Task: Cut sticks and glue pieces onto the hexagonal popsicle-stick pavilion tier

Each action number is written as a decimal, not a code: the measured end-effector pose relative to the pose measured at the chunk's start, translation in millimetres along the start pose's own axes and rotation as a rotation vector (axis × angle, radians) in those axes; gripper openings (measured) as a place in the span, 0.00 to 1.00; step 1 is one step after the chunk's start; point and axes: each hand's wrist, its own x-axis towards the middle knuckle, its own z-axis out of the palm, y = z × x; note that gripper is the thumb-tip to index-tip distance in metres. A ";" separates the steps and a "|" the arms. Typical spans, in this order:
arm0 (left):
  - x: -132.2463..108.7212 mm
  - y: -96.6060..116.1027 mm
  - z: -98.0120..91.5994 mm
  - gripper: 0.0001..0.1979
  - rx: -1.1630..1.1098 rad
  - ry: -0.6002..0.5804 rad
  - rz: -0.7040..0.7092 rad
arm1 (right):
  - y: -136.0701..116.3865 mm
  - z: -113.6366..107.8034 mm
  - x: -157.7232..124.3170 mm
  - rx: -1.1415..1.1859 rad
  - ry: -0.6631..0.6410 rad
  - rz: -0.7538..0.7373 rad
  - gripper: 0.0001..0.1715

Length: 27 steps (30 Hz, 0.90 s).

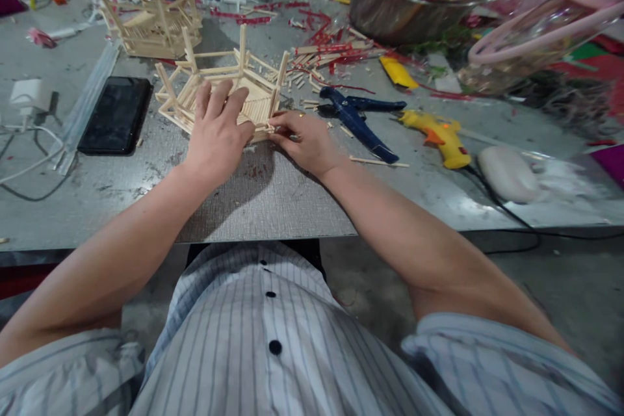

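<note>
A model made of thin wooden sticks (258, 103), with a slatted floor, low rails and several upright posts, sits on the table in front of me. My left hand (218, 130) is closed over its near side, fingers reaching inside and thumb against the front rail. At the near right corner my right hand (308, 143) pinches a short wooden stick (266, 127) against the rail; the fingertips partly hide it. Right of the model lie dark blue cutting pliers (358, 120), handles apart. Past them is a yellow hot glue gun (439, 136) with a small orange light.
A taller stick building (151, 19) stands at the back left. A black phone (116, 116) and white charger (32, 96) lie left. Stick offcuts and red wrappers (336, 55) litter the middle. A steel pot (390, 13) and pink-rimmed basket (507, 36) stand back right.
</note>
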 end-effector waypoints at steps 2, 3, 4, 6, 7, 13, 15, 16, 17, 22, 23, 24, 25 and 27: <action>0.1 -4.6 5.2 0.12 -0.017 0.032 0.022 | 5.7 2.1 -0.2 -0.012 0.017 -0.055 0.14; 0.1 -6.9 7.7 0.12 -0.026 0.046 0.034 | 8.0 3.0 -0.4 -0.018 0.024 -0.078 0.14; 0.0 -8.8 9.7 0.12 -0.035 0.056 0.044 | 9.8 3.7 -0.5 -0.024 0.029 -0.096 0.14; -0.1 -11.6 12.4 0.12 -0.052 0.063 0.057 | 12.0 4.7 -0.6 -0.034 0.036 -0.117 0.14; 0.0 -12.4 13.0 0.12 -0.059 0.059 0.058 | 12.4 5.0 -0.6 -0.040 0.038 -0.122 0.14; 1.3 -11.5 10.8 0.09 -0.055 0.027 0.035 | 12.5 5.5 0.3 -0.069 0.046 -0.131 0.14; 2.7 -8.8 9.2 0.09 -0.040 0.018 0.022 | 12.2 5.5 0.6 -0.070 0.049 -0.138 0.14; 3.4 -6.9 8.2 0.09 -0.018 -0.001 0.004 | 11.8 5.4 0.8 -0.071 0.051 -0.141 0.13; 3.9 -4.6 7.0 0.10 0.010 -0.024 -0.016 | 11.2 5.2 0.9 -0.072 0.052 -0.143 0.13; -0.3 3.7 -5.4 0.06 0.061 -0.025 -0.003 | 6.3 4.1 -0.9 -0.052 0.042 -0.117 0.16; -2.6 3.0 -10.2 0.08 0.048 0.004 0.015 | 5.7 4.2 -1.8 -0.041 0.045 -0.102 0.18; -5.0 1.2 -15.8 0.11 0.037 0.040 0.028 | 5.3 4.6 -2.7 -0.027 0.056 -0.087 0.19; -7.4 -1.7 -22.0 0.13 0.035 0.082 0.036 | 5.5 5.2 -3.7 -0.013 0.075 -0.077 0.20; -11.7 -9.7 -35.1 0.14 0.060 0.191 0.018 | 6.8 7.0 -5.1 0.027 0.128 -0.073 0.19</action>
